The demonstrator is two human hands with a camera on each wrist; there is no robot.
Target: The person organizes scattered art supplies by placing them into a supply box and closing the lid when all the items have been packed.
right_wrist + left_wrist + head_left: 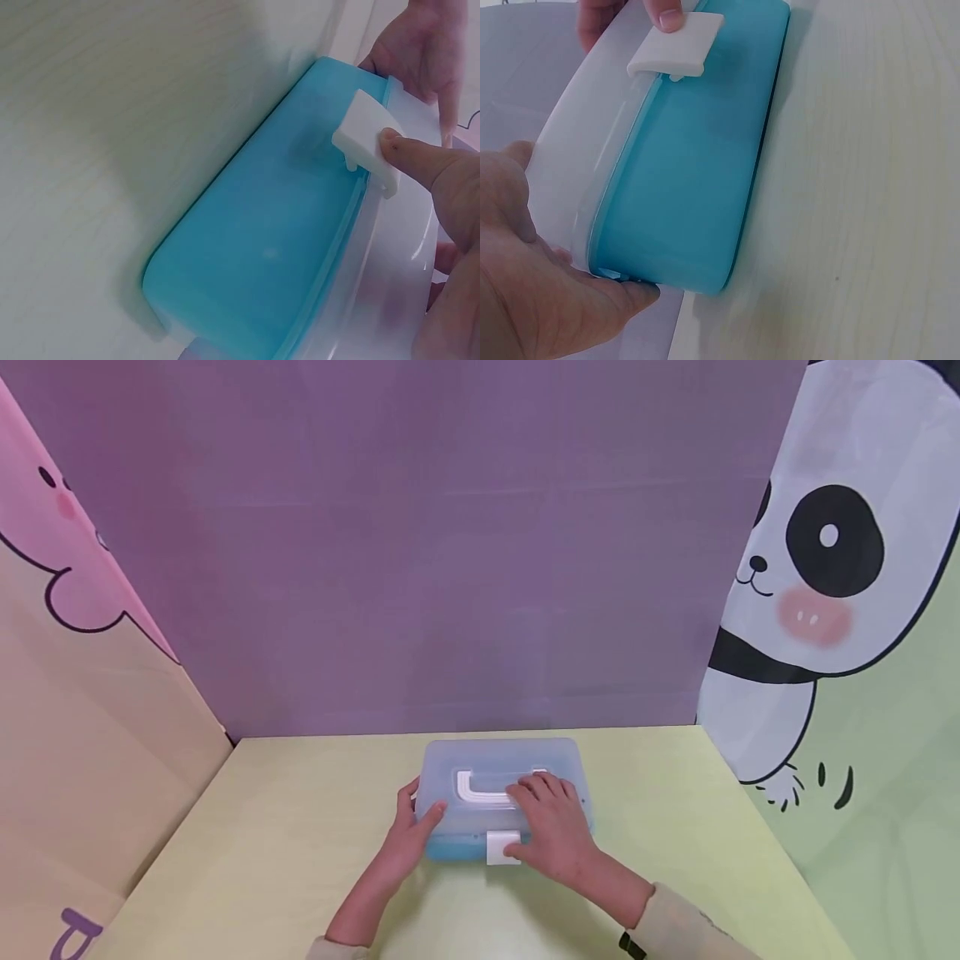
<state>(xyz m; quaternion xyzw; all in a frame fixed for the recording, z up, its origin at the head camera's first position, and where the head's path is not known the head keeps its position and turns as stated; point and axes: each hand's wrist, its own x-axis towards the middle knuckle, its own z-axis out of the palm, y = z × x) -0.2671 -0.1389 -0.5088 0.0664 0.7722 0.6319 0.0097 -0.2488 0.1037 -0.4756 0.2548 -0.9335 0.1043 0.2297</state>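
A plastic storage box (457,847) stands on the table, with a blue base and a frosted translucent lid (498,756). A white handle (467,787) lies flat on the lid. At the front is a white latch (682,49), its lower edge tilted out from the blue wall. My left hand (408,839) holds the box's left end, thumb on the lid and fingers along the side. My right hand (558,831) has its thumb on the latch and its bent fingers on the lid beside the handle, part of which they cover.
The pale wood-look table (300,843) extends around the box. Behind it rises a purple panel (450,568). A beige side panel (75,735) with a pink cartoon stands left, and a green one with a panda (832,543) stands right.
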